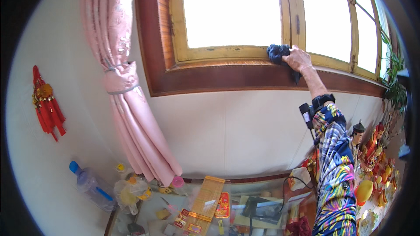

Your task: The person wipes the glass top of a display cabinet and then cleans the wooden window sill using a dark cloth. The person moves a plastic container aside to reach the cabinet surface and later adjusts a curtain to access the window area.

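Observation:
My right hand (298, 59) is stretched up to the lower part of a yellow wooden window frame (226, 51). In its fingers is a bunched dark blue cloth (278, 53), pressed against the bottom rail near the upright post (293, 13) between two panes. One end of the cloth hangs over the dark brown wooden window surround (210, 78). A black strap with a small device (306, 116) is at the wrist, below a colourful patterned sleeve (338, 170). My left hand is out of view.
A tied pink curtain (121, 72) hangs left of the window. Beneath it, a glass-topped surface (147, 209) holds a slatted mat (205, 203), scissors (168, 203) and a blue-capped plastic bottle (92, 183). Figurines (357, 134), a yellow fruit (364, 191) and a plant (392, 68) stand at right.

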Demonstrator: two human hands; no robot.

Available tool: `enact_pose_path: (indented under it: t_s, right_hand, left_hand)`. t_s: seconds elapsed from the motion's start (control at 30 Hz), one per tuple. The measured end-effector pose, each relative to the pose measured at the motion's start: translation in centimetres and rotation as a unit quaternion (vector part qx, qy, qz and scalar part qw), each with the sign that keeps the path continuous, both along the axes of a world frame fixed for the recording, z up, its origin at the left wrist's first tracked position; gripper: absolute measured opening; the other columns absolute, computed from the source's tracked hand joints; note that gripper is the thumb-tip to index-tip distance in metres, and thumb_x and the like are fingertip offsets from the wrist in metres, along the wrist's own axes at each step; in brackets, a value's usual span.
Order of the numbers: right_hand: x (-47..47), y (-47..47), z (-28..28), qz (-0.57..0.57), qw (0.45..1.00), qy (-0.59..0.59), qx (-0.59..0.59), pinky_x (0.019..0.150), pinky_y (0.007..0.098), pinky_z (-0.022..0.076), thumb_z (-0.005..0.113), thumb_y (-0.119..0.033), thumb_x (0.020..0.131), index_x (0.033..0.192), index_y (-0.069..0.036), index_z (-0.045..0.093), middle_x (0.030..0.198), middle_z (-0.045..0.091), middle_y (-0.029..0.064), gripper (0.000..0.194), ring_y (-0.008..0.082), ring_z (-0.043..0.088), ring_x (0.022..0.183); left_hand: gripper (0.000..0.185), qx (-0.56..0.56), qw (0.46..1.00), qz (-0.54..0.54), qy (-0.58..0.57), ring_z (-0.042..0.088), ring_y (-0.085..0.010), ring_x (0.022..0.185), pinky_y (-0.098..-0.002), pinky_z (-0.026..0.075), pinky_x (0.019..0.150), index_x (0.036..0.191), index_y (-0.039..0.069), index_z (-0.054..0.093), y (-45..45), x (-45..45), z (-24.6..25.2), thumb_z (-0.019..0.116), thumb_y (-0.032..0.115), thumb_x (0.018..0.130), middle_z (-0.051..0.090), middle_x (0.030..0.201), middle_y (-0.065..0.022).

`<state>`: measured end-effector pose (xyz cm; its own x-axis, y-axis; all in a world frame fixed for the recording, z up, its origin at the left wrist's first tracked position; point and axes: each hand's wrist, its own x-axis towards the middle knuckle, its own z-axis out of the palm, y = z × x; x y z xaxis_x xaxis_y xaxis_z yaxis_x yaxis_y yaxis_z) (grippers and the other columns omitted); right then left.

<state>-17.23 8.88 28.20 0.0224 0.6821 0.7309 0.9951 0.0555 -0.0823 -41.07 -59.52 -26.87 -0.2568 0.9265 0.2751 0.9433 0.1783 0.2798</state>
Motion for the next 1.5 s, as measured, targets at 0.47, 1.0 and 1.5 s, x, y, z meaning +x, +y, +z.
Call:
enact_pose_path:
  t_s: [0.47,1.0,1.5]
  right_hand:
    - [-21.1,-2.7,-0.9,0.322,0.941,-0.088,-0.055,0.09,0.0445,0.0527,0.047,-0.016,0.089,0.116,-0.013,0.067,0.108,0.07,0.018,0.033,0.0361,0.067,0.101]
    - [14.0,0.1,1.1,0.265,0.951,-0.15,-0.057,0.077,0.044,0.0533,0.046,-0.005,0.081,0.101,-0.008,0.065,0.091,0.069,0.0196,0.027,0.0371,0.067,0.086]
    - [32.3,1.1,-0.7,0.016,0.993,0.076,0.086,0.079,0.0486,0.0565,0.048,-0.015,0.086,0.103,-0.005,0.07,0.093,0.07,0.0257,0.029,0.0403,0.07,0.088]
  left_hand:
    - [0.027,-0.011,0.998,-0.039,0.057,0.066,-0.0316,0.075,-0.043,0.054,0.062,0.113,0.008,0.065,-0.7,-1.8,-4.4,0.061,0.024,0.091,0.067,0.106,-0.0147]
    - [0.02,-0.047,0.992,0.088,0.078,0.062,-0.0381,0.072,-0.0495,0.048,0.061,0.101,0.008,0.064,0.3,-2.7,-5.0,0.055,0.025,0.094,0.067,0.095,-0.0141]
    - [0.031,-0.107,0.981,0.14,0.08,0.064,-0.0374,0.082,-0.0468,0.052,0.07,0.114,0.006,0.064,1.4,-1.2,-3.4,0.056,0.029,0.094,0.066,0.111,-0.0167]
